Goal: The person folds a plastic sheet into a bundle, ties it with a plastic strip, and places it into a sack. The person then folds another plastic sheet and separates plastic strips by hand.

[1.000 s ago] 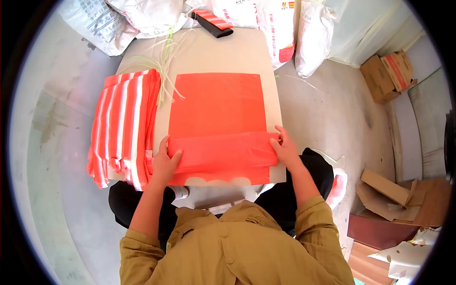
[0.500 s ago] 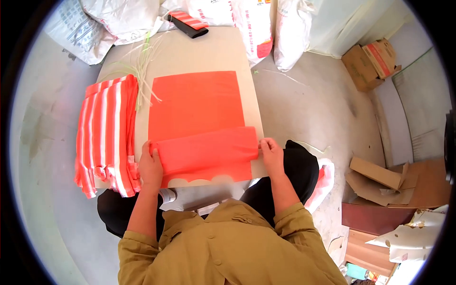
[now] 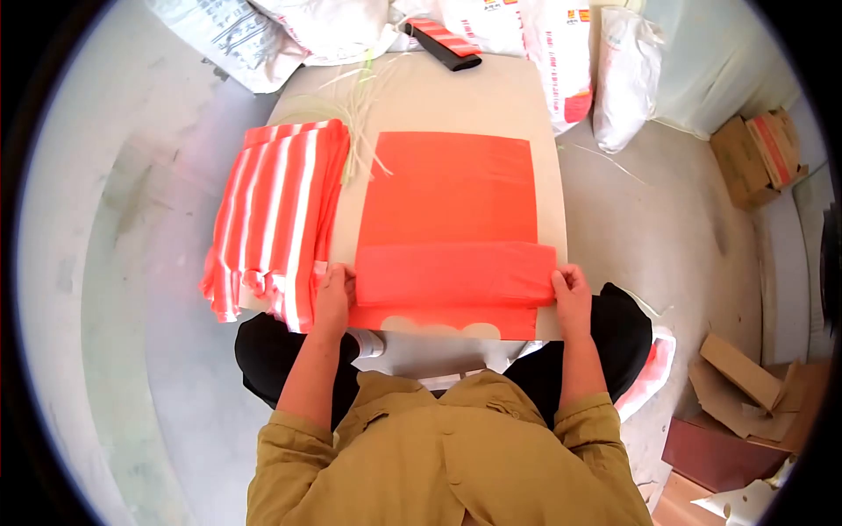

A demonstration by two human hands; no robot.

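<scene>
A thin red plastic sheet [image 3: 447, 188], perhaps a flat bag, lies on the tan board in front of me. Its near part is doubled into a level band [image 3: 456, 273] across the sheet, and scalloped cut-outs mark the edge closest to my body. My left hand [image 3: 335, 296] pinches the band's left end, fingers closed. At the opposite end, my right hand [image 3: 572, 296] has thumb and fingers closed on the band's edge. Just left of the sheet sits a thick pile of red-and-white striped plastic [image 3: 276, 210], overhanging the board's left side.
Pale plastic strands [image 3: 355, 114] lie beyond the striped pile. A black roll-like item with a striped piece [image 3: 445, 44] rests at the board's far edge. White sacks [image 3: 561, 61] stand behind. Cardboard boxes [image 3: 756, 158] are on the floor at right.
The view has swung left, so everything sits farther right. The folded band, tilted before, now lies straighter across the sheet, and both hands remain at its ends.
</scene>
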